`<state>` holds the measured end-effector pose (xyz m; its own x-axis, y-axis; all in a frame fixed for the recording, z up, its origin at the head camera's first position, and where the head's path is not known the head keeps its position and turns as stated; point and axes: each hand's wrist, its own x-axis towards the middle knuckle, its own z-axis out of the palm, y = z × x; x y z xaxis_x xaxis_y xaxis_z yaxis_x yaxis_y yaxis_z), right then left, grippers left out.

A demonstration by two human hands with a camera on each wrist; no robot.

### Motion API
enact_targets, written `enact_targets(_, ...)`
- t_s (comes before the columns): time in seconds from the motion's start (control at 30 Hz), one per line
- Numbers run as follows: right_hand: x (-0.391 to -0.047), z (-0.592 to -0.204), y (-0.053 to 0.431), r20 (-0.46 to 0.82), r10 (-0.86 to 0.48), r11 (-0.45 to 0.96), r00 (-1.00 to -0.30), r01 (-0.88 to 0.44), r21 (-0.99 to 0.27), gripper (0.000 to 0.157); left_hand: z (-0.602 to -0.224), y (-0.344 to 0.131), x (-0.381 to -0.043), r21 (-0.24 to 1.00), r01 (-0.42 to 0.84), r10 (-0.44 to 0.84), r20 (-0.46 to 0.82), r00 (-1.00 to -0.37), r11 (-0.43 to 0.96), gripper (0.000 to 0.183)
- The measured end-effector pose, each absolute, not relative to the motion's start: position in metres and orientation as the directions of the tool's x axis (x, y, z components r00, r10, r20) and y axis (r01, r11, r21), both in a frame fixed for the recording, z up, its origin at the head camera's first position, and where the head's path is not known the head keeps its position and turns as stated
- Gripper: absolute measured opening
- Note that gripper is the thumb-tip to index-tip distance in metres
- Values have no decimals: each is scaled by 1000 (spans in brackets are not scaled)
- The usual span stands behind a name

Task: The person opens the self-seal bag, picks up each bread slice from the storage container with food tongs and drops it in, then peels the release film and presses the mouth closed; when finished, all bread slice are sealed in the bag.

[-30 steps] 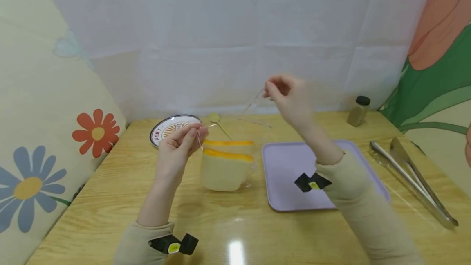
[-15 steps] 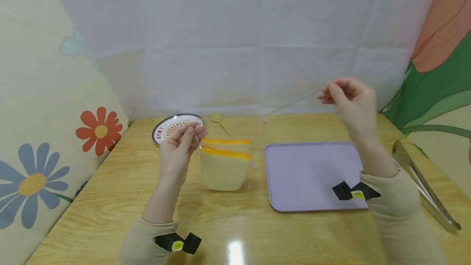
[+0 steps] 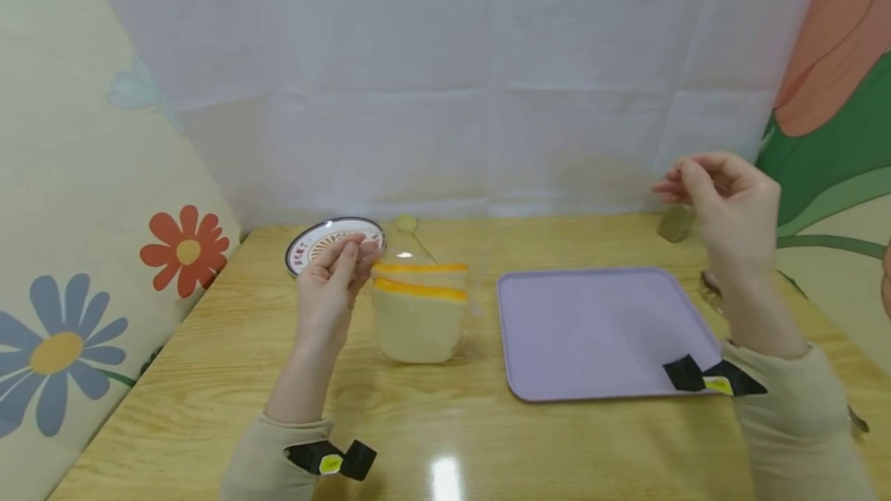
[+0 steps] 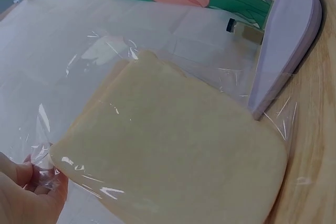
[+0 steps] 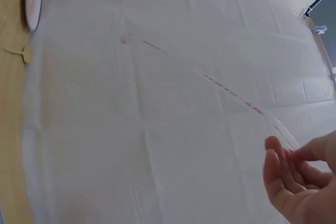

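Note:
Pale sliced bread (image 3: 420, 327) with orange crust edges stands upright inside a clear plastic bag (image 4: 44, 174). My left hand (image 3: 330, 281) pinches the bag's upper left side between thumb and fingers; the left wrist view shows the film bunched there. Far to the right, my right hand (image 3: 738, 215) is raised above the back of the table. Its thumb and fingers pinch one end of a thin clear strip (image 5: 226, 88) with red print, stretched out at a slant in the right wrist view. In the head view the strip barely shows.
A purple tray (image 3: 599, 331) lies right of the bread. Behind are a patterned plate (image 3: 302, 250) and a small yellow spoon-like stick (image 3: 407, 223). A jar (image 3: 675, 223) stands at the back right. Metal tongs (image 3: 710, 282) are mostly hidden by my right arm.
My right hand has swung far to the right with the strip, drawing it away from the bag. My left hand stays at the bag, nearly still.

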<state>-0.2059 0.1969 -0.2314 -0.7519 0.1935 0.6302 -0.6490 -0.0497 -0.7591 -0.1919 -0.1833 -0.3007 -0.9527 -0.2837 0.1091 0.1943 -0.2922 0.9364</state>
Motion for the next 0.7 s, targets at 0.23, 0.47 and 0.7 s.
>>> enact_targets(0.23,-172,-238,161,479,-530,395,-699,-704,-590,8,-299,-186,-191,933,185,-260,105,-960,-307,24)
enact_targets(0.47,-153,-296,91,115,-831,272,-545,-578,-770,11,-300,-187,-192,930,171,-214,103,-971,-326,15)
enact_targets(0.7,-152,-342,42,5,-834,382,-551,-584,-716,12,-302,-188,-190,931,186,-168,138,-976,-315,13)
